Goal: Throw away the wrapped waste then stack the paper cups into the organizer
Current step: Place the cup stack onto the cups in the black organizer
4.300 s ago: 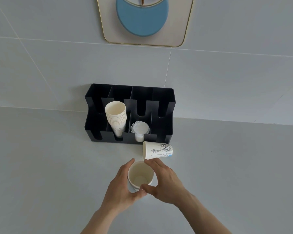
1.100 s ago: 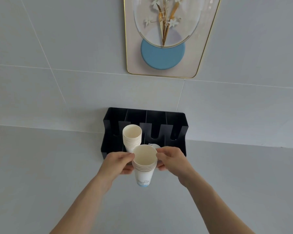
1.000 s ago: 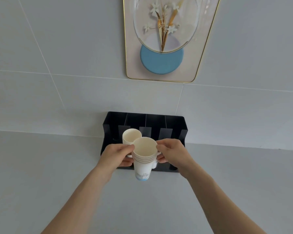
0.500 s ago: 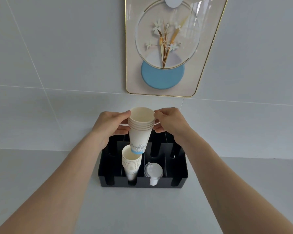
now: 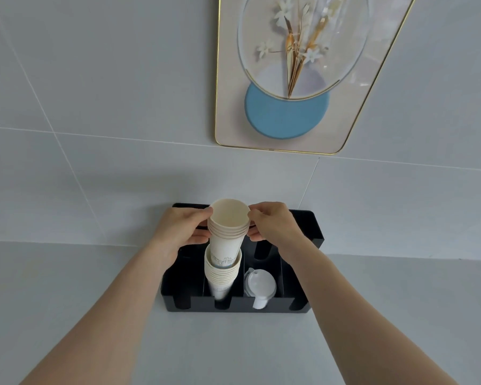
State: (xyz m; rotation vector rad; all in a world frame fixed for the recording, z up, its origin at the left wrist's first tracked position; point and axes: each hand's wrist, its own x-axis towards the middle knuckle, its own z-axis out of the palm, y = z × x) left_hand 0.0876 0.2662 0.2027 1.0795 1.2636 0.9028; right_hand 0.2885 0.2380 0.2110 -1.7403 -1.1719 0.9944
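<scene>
Left hand (image 5: 182, 230) and right hand (image 5: 272, 223) each keep a grip on the rims of a nested cup stack (image 5: 227, 227), its base partly seated in the stack of cups (image 5: 221, 275) standing in the black organizer (image 5: 313, 232) on the counter (image 5: 67, 287). White lids (image 5: 260, 284) occupy the adjacent compartment.
</scene>
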